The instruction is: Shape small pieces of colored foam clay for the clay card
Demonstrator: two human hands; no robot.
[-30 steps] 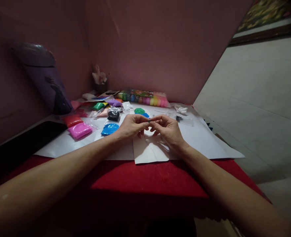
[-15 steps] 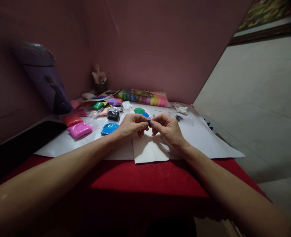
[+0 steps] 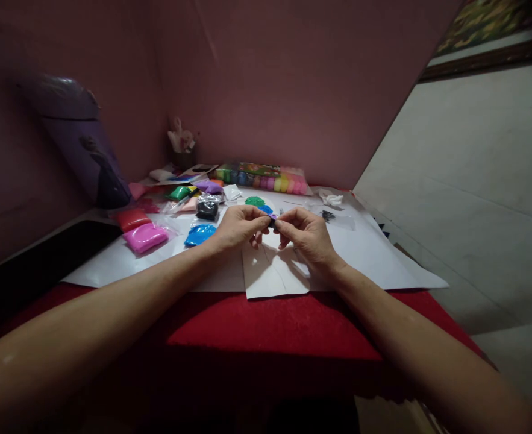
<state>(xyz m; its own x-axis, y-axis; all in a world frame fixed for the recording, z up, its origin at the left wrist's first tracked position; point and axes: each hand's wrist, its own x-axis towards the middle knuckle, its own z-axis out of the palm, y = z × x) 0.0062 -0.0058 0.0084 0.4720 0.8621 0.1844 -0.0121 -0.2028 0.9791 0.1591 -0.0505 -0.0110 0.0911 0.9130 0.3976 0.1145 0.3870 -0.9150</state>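
Note:
Thumb and finger of my left hand (image 3: 243, 228) pinch a small dark piece (image 3: 272, 222) from one side. My right hand (image 3: 308, 237) pinches the same piece from the other side, so the fingertips nearly meet. Both hands are above a white card (image 3: 272, 277) with thin lines on it. Just beyond the fingertips lie a green textured shape (image 3: 254, 201) and a blue one (image 3: 266, 209), with a bit of purple beside them. The fingers partly hide the dark piece and the purple bit.
Bags of pink (image 3: 146, 239), blue (image 3: 200, 235) and black clay (image 3: 207, 210) lie on the left of the white sheet (image 3: 374, 259). A long pack of colored clay (image 3: 263, 178) is at the back. Black bits (image 3: 327, 216) lie right of my hands. Red cloth (image 3: 266, 331) covers the front.
My fingers have shifted very slightly around the dark piece. Everything else on the table stays where it was.

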